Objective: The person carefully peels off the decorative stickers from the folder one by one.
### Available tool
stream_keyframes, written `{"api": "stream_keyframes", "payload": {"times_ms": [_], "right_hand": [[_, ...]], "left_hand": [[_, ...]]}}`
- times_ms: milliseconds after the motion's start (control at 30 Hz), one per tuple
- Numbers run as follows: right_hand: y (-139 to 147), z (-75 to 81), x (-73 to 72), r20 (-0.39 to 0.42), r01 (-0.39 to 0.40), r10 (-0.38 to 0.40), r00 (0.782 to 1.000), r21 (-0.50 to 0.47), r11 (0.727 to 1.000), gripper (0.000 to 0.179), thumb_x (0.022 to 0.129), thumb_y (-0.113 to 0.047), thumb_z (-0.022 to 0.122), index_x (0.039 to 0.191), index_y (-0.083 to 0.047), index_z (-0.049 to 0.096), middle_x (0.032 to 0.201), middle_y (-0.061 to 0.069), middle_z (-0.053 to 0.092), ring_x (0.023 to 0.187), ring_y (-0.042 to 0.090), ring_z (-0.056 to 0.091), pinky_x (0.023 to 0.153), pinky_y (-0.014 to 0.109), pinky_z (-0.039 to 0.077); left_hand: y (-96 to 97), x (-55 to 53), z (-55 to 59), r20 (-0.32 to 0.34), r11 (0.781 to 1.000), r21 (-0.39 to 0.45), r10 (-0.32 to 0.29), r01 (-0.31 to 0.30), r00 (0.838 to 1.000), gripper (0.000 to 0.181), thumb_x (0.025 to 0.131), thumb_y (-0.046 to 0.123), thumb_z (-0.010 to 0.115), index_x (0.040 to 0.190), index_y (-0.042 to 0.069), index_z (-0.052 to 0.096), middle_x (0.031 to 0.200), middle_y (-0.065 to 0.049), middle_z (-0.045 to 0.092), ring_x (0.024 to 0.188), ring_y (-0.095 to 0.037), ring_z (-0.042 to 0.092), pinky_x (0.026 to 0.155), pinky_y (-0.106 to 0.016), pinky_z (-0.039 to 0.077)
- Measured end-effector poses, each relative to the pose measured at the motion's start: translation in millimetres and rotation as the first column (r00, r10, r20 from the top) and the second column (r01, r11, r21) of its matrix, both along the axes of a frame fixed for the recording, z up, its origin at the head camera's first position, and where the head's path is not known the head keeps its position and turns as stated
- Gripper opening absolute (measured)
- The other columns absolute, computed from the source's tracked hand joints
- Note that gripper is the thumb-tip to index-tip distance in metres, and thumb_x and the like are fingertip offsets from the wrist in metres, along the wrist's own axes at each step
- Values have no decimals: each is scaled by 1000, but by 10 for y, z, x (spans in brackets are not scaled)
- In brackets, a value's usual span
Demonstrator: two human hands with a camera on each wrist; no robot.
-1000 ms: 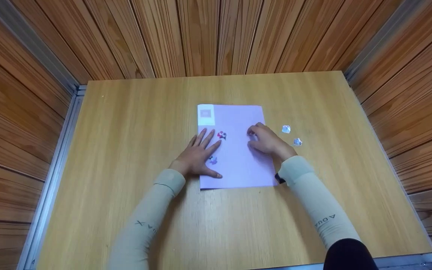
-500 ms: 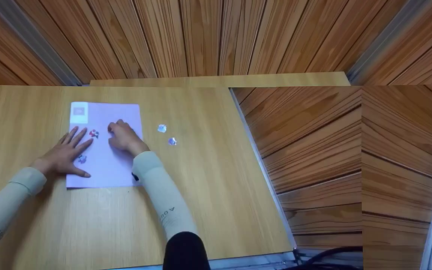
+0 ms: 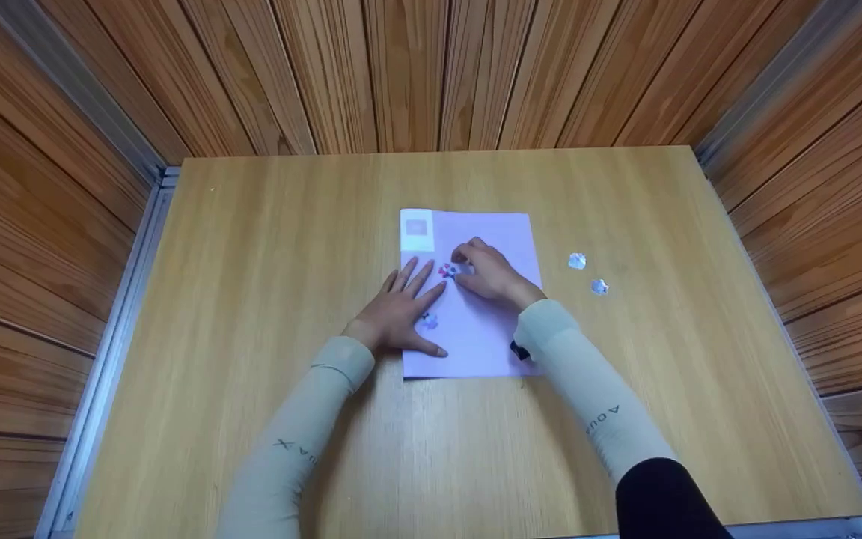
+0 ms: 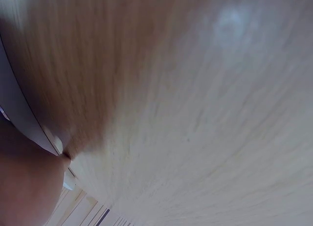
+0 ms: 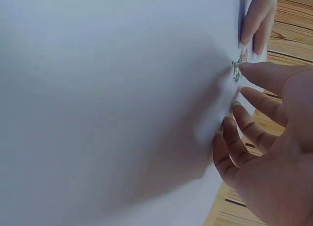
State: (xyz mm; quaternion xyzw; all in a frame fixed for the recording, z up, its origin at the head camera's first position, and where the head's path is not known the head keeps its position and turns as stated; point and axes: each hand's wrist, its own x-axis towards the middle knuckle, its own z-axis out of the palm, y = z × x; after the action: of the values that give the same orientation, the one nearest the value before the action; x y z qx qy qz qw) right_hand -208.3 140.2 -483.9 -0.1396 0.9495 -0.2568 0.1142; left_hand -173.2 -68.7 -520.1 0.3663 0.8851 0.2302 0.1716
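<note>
A flat lilac sheet or booklet (image 3: 491, 344) with a white label (image 3: 417, 238) at its upper left corner lies on the table. My left hand (image 3: 399, 314) rests on its left side, fingers spread. Beneath that hand, a small bluish sticker (image 3: 429, 320) shows between thumb and forefinger. Just beyond the left fingertips sits a small red and dark patterned sticker (image 3: 447, 270). My right hand (image 3: 492, 271) bends over the sheet beside it. In the right wrist view, the right thumb (image 5: 264, 75) touches this sticker (image 5: 236, 72), while the other fingers (image 5: 249, 125) curve loosely near the surface.
Two small shiny pieces (image 3: 577, 260) lie on the wooden table (image 3: 289, 247) to the right of the sheet. Wood-panelled walls (image 3: 408, 75) enclose the back and both sides. Metal rails (image 3: 124, 299) run along the table's sides.
My right hand has moved left across the sheet to the red and dark sticker. The left hand keeps its place. The view half a second ago is broken and shifted.
</note>
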Motion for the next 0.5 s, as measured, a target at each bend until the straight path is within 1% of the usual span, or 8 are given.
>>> {"api": "stream_keyframes", "payload": {"times_ms": [33,67,133,167,200,267,400,500], "right_hand": [[47,-31,-29,4,-16,16,1000,-17,1000,30,95,-5,65,124,2,63,120,18,59,116,35,57,107,55,42],[117,-240,-153,7,-36,36,999,-6,999,33,96,-8,65,127,0,62,125,18,58,119,36,57,108,53,42],[234,-569,-357,10,-91,91,996,-24,996,37,97,-12,66,131,-2,60,128,19,57,120,39,56,109,52,42],[229,-571,-362,12,-92,92,996,-26,995,36,97,-13,66,131,-3,60,128,18,57,121,38,56,109,52,42],[241,-644,-408,11,-94,95,995,-30,995,36,97,-15,67,131,-6,61,128,16,57,120,38,56,108,51,43],[229,-669,-426,13,-81,82,997,-28,996,34,98,-15,67,130,-8,61,128,13,57,121,35,57,109,49,43],[192,-656,-427,9,-67,68,998,-10,998,31,99,-15,66,129,-9,62,128,12,57,121,33,56,109,47,43],[201,-652,-437,-18,-107,107,994,-7,994,29,99,-14,65,127,-7,63,126,15,57,120,35,57,109,48,43]], "left_hand": [[57,-77,-180,-34,998,-57,16,-18,999,122,74,90,58,165,21,17,172,-8,-14,152,-25,-30,123,-56,-8],[93,-141,-323,-67,993,-112,17,-24,998,122,74,88,62,165,21,18,172,-11,-12,154,-32,-23,124,-56,-6],[158,-245,-544,-126,979,-199,24,-49,992,123,72,88,64,165,23,17,172,-10,-10,156,-36,-17,125,-55,-4],[161,-247,-550,-124,977,-206,26,-51,992,123,71,88,64,165,24,17,172,-10,-11,156,-36,-18,125,-55,-4],[161,-266,-587,-127,976,-211,24,-51,992,125,70,91,62,166,25,15,172,-9,-12,156,-35,-19,125,-55,-5],[148,-265,-577,-126,978,-205,18,-44,992,124,71,92,59,166,26,14,172,-8,-13,156,-34,-19,125,-54,-5],[131,-268,-580,-135,977,-208,11,-39,991,122,73,91,58,165,26,13,172,-8,-13,156,-34,-19,125,-56,-4],[129,-266,-565,-149,977,-210,6,-37,989,121,73,90,59,165,25,15,172,-9,-11,156,-35,-18,125,-56,-3]]}}
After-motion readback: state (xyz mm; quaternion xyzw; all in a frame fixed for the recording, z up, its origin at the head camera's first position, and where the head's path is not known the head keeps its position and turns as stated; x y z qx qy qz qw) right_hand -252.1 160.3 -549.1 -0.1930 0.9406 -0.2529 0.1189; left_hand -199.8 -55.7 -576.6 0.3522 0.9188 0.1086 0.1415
